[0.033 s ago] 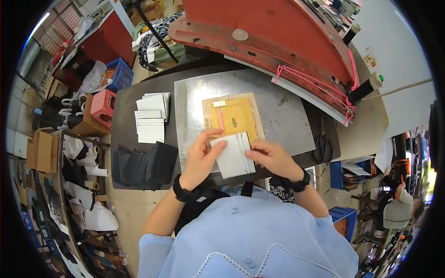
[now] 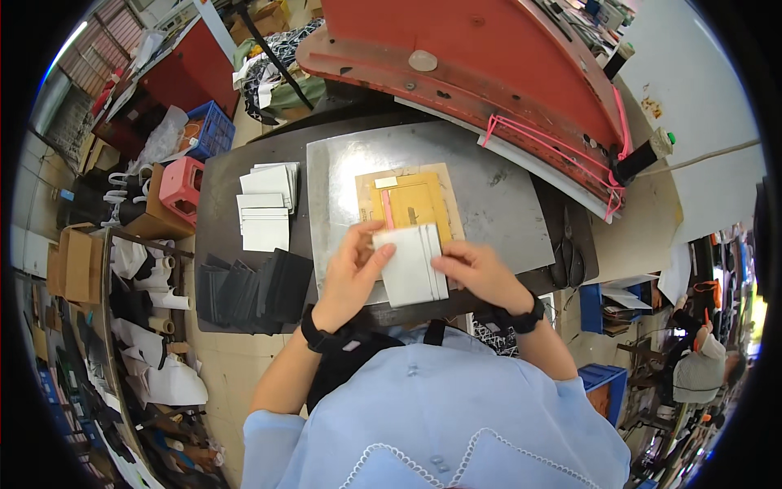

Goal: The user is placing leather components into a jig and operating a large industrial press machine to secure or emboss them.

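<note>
My left hand (image 2: 355, 273) pinches the left edge of a white rectangular panel (image 2: 407, 269), its thumb on the face and its fingers partly behind. The panel has dark lines along its right side. At that side my right hand (image 2: 476, 271) is closed on the edge between thumb and fingers. Just beyond the panel, partly covered by it, lies a yellow flat template (image 2: 423, 200) with a pink strip, on a brown sheet (image 2: 366, 191). Both rest on a grey metal plate (image 2: 505, 220).
Left of the plate are stacked white panels (image 2: 265, 232) and a fanned pile of black pieces (image 2: 257, 293). Black scissors (image 2: 568, 257) lie at the table's right. A large red machine (image 2: 472, 65) overhangs the far side. A red stool (image 2: 181, 189) stands left.
The white panel has shifted slightly away from me and turned a little more upright. Both hands have moved with it, still at its two edges.
</note>
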Available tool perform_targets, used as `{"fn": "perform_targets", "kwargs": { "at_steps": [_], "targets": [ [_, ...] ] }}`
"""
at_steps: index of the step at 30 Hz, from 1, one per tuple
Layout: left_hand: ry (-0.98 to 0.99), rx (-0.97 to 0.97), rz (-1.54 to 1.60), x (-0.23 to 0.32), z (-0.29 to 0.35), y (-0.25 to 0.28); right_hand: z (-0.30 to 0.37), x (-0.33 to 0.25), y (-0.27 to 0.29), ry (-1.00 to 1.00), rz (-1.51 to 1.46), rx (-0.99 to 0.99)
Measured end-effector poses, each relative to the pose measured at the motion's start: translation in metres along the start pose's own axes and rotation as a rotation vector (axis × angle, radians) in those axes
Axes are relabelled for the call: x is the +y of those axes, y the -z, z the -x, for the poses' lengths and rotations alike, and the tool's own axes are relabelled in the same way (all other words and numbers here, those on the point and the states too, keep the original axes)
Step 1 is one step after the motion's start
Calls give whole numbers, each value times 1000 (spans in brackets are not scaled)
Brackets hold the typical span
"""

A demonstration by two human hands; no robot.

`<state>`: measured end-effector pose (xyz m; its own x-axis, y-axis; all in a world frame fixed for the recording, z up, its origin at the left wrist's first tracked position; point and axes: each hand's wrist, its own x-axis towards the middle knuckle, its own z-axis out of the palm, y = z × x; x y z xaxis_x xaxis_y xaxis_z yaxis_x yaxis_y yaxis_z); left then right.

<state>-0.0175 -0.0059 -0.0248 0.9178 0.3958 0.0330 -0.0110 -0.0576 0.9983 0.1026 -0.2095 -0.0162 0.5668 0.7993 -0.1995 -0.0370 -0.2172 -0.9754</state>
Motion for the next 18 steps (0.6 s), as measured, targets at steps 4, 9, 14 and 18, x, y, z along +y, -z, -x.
{"fn": "perform_targets", "kwargs": {
  "at_steps": [4,9,14,18],
  "targets": [
    [-214,-21,-502,0,-20,27,-38,4,13,-52,-96,156],
    [-411,-100,-767,-4,-29,28,-61,20,18,94,91,327],
    [-427,-148,-776,-7,-33,25,-61,15,14,81,89,345],
    [-428,-161,-780,-5,-35,26,-63,13,6,78,114,391]
  ]
}}
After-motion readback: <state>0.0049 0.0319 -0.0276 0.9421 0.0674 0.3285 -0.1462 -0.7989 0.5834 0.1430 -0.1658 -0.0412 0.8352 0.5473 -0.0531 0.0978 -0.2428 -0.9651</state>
